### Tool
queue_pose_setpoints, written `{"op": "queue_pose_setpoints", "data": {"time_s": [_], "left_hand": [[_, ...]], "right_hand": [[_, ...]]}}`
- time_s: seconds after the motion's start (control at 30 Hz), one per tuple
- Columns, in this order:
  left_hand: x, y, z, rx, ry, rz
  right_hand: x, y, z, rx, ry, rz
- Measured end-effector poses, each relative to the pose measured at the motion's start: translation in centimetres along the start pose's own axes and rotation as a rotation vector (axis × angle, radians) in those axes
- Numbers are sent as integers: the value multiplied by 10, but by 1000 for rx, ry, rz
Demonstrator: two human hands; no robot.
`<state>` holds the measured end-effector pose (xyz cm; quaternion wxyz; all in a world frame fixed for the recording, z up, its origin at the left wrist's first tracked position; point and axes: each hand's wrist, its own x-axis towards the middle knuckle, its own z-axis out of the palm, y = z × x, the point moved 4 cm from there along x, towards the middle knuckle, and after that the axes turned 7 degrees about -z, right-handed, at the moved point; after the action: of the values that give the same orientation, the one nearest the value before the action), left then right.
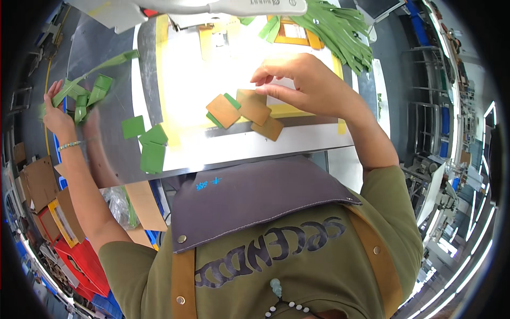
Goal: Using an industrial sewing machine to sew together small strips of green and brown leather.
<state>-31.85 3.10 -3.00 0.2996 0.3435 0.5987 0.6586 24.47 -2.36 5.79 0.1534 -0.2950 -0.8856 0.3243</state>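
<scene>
My left hand (57,117) is at the table's left edge, slightly blurred, with its fingers around one end of a long green strip (109,64). More folded green pieces (98,90) lie beside that hand. My right hand (313,82) hovers over the brightly lit work surface with thumb and forefinger a little apart and nothing visible between them. Just below its fingertips lies a tan square piece (254,108). Another tan piece (223,110) overlaps green ones to its left, and a third tan piece (267,129) sits nearer me. Several green squares (153,158) rest at the front left.
A bundle of long green strips (340,40) lies at the back right. A white machine arm (255,6) extends across the far side. Yellow tape (163,80) borders the lit surface. Cardboard boxes (36,170) and a red crate (82,266) are off to the left.
</scene>
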Motion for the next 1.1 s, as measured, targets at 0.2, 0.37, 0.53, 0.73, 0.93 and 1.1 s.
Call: {"op": "queue_pose_setpoints", "data": {"time_s": [0.2, 0.37, 0.53, 0.73, 0.93, 1.1], "left_hand": [[30, -12, -106, 846, 676, 201], [-140, 68, 41, 790, -150, 759], [-260, 52, 100, 1043, -860, 550], [-269, 37, 145, 1008, -900, 625], [-297, 33, 221, 846, -925, 627], [-310, 38, 255, 643, -975, 591]], "right_hand": [[9, -21, 33, -105, -24, -188], [2, -21, 53, -280, -141, -313], [-9, -7, 81, -377, -185, -337], [-2, 19, 67, -280, 25, -275], [-9, 28, 54, -100, 145, -211], [-15, 46, 38, 59, 320, -105]]}}
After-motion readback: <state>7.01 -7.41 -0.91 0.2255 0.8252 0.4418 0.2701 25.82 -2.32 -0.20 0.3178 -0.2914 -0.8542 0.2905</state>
